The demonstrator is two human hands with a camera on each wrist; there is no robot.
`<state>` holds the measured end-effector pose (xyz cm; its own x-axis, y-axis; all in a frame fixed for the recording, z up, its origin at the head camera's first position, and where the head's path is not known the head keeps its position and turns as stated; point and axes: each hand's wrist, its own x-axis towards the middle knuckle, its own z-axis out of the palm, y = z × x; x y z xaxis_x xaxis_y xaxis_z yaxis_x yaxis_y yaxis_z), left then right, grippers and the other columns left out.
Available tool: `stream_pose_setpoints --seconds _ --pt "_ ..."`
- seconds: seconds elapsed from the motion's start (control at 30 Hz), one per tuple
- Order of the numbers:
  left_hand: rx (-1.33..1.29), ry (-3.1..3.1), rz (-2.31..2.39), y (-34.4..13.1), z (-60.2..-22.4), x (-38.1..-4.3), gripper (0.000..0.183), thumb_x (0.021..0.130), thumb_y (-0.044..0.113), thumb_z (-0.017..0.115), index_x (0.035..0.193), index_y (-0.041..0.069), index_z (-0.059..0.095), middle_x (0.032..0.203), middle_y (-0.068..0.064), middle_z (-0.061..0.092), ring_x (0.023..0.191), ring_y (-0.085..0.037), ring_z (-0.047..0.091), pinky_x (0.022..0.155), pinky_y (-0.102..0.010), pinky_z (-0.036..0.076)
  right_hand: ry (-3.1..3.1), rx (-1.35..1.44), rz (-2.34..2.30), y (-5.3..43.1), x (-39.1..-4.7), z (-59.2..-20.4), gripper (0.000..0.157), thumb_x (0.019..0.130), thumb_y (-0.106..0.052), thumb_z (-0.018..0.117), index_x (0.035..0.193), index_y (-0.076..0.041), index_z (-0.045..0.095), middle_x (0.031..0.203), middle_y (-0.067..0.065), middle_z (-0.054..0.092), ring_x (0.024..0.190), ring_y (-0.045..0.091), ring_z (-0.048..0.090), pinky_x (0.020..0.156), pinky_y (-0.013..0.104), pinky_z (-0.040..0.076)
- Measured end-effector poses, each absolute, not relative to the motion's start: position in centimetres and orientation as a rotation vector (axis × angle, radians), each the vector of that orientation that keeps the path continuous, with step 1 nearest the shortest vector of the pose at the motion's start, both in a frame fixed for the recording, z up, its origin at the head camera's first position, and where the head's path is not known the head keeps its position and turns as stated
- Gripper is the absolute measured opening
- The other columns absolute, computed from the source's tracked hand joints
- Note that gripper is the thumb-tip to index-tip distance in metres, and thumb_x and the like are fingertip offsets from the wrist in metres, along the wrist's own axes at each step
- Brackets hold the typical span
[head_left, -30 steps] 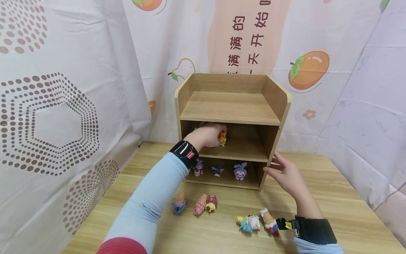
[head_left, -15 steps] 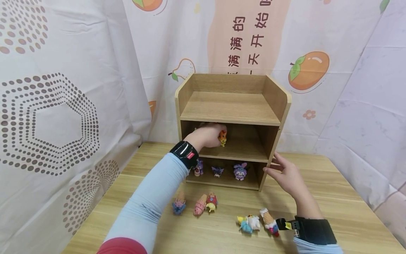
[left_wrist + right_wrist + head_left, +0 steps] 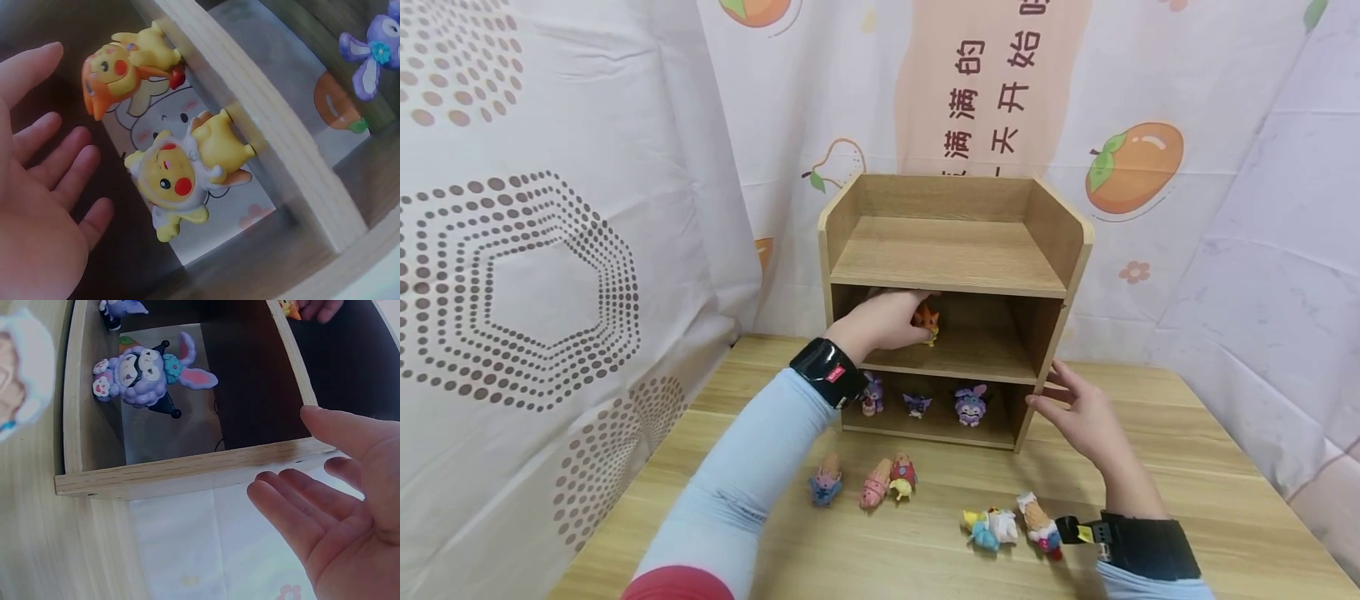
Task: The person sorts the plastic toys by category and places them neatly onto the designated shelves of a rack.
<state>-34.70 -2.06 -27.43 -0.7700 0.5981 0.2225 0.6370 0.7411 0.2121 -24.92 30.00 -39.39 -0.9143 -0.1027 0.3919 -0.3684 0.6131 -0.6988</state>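
white printed cloth (image 3: 820, 92) hangs behind a pale wood-grain desk (image 3: 925, 567), on which a wooden shelf unit (image 3: 947, 254) with an open top and two compartments stands upright. a person in light blue sleeves (image 3: 730, 475) reaches forward with both arms, a black band (image 3: 1150, 546) on each wrist. the left hand (image 3: 883, 323) is inside the middle compartment, its fingers well parted and grasping nothing; in the left wrist view a gap shows between them and the nearest toy. the right hand (image 3: 1088, 421) is at the unit's right side, fingers spread and holding no toy, thumb at the panel's front edge; whether it presses the wood cannot be told. a purple long-eared figure (image 3: 142, 375) stands at the right of the lower compartment, with a purple figure (image 3: 872, 394) at the left. just beside the left hand, an orange-hooded yellow figure (image 3: 122, 75) stands upright on the middle shelf, next to a white-hooded yellow figure (image 3: 181, 175). on the desk in front lie more toys, among them a pink figure (image 3: 876, 485) and a red-and-yellow figure (image 3: 903, 479), side by side. smallest is a dark purple figure (image 3: 917, 406), centred in the lower compartment.
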Motion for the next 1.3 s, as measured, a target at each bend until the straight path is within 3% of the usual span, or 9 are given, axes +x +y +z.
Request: stream_pose_setpoints --seconds 0.17,0.37,0.5,0.6,0.67,0.8,0.93,1.07,1.3 --pt "-0.988 -2.752 -0.430 -3.4 -27.7 -33.6 0.072 0.093 0.040 0.073 0.155 0.019 0.042 0.149 -0.005 0.051 0.121 -0.018 0.056 0.109 -0.041 0.038 -2.471 0.395 1.179 30.2 -24.8 -39.0 0.078 0.096 -0.018 0.073 0.159 -0.003 0.029 0.138 0.033 0.054 0.116 0.049 0.061 0.076 0.010 0.049" --pt "-1.008 -2.713 -0.531 -5.3 -28.0 -31.4 0.074 0.092 0.044 0.074 0.154 0.018 0.041 0.152 -0.009 0.046 0.141 -0.029 0.040 0.116 -0.060 0.025 -2.396 0.407 1.162 30.2 -24.3 -38.2 0.077 0.097 -0.015 0.072 0.161 -0.008 0.029 0.140 0.031 0.054 0.119 0.049 0.058 0.081 0.005 0.045" --pt "-1.070 -2.652 -0.599 -6.5 -27.9 -29.8 0.073 0.093 0.043 0.073 0.153 0.017 0.042 0.154 -0.007 0.043 0.143 -0.029 0.035 0.117 -0.058 0.024 -2.324 0.368 1.117 30.2 -23.8 -37.3 0.074 0.095 -0.013 0.074 0.159 -0.010 0.036 0.138 0.027 0.057 0.119 0.022 0.062 0.084 0.005 0.044" --pt "-1.149 -2.538 -0.662 -7.4 -27.9 -28.7 0.065 0.094 0.037 0.074 0.149 0.013 0.048 0.149 -0.006 0.048 0.140 -0.026 0.039 0.115 -0.051 0.030 -2.256 0.334 1.093 30.1 -23.3 -36.6 0.072 0.093 -0.011 0.076 0.156 -0.011 0.042 0.134 0.024 0.061 0.112 -0.003 0.058 0.084 0.005 0.045" --pt "-1.184 -2.438 -0.731 -7.9 -28.0 -28.2 0.057 0.094 0.033 0.075 0.143 0.010 0.055 0.143 -0.005 0.054 0.129 -0.022 0.048 0.106 -0.043 0.041 -2.215 0.316 1.089 30.0 -22.9 -36.2 0.071 0.092 -0.010 0.077 0.155 -0.011 0.044 0.133 0.023 0.062 0.109 -0.010 0.055 0.084 0.005 0.045" --pt "-1.217 -2.210 -0.898 -9.0 -28.4 -27.2 0.045 0.092 0.024 0.078 0.131 0.007 0.063 0.130 -0.006 0.062 0.114 -0.017 0.056 0.092 -0.033 0.050 -2.159 0.305 1.084 29.8 -22.3 -35.5 0.069 0.090 -0.004 0.078 0.152 -0.012 0.049 0.132 0.022 0.063 0.108 -0.010 0.057 0.084 0.005 0.046" --pt "-1.183 -1.974 -1.040 -9.7 -28.9 -26.8 0.036 0.088 0.013 0.079 0.121 0.002 0.068 0.119 -0.009 0.067 0.113 -0.023 0.060 0.095 -0.040 0.050 -2.120 0.319 1.069 29.4 -21.7 -34.9 0.070 0.087 0.001 0.079 0.149 -0.012 0.052 0.130 0.022 0.064 0.109 -0.009 0.058 0.086 0.006 0.045" --pt "-1.049 -1.809 -1.131 -10.5 -29.7 -26.7 0.031 0.085 0.007 0.079 0.114 0.001 0.069 0.111 -0.013 0.068 0.105 -0.027 0.062 0.086 -0.043 0.051 -2.096 0.367 1.062 28.8 -21.0 -34.2 0.070 0.083 0.007 0.080 0.147 -0.011 0.056 0.128 0.022 0.066 0.110 -0.006 0.060 0.087 0.007 0.046" --pt "-0.743 -1.724 -1.302 -11.4 -31.8 -26.9 0.037 0.087 0.008 0.079 0.118 -0.005 0.064 0.114 -0.020 0.064 0.104 -0.034 0.060 0.089 -0.047 0.050 -2.086 0.526 0.972 28.6 -20.1 -33.6 0.076 0.076 0.014 0.082 0.143 -0.012 0.059 0.122 0.014 0.070 0.111 -0.002 0.062 0.091 0.009 0.046"
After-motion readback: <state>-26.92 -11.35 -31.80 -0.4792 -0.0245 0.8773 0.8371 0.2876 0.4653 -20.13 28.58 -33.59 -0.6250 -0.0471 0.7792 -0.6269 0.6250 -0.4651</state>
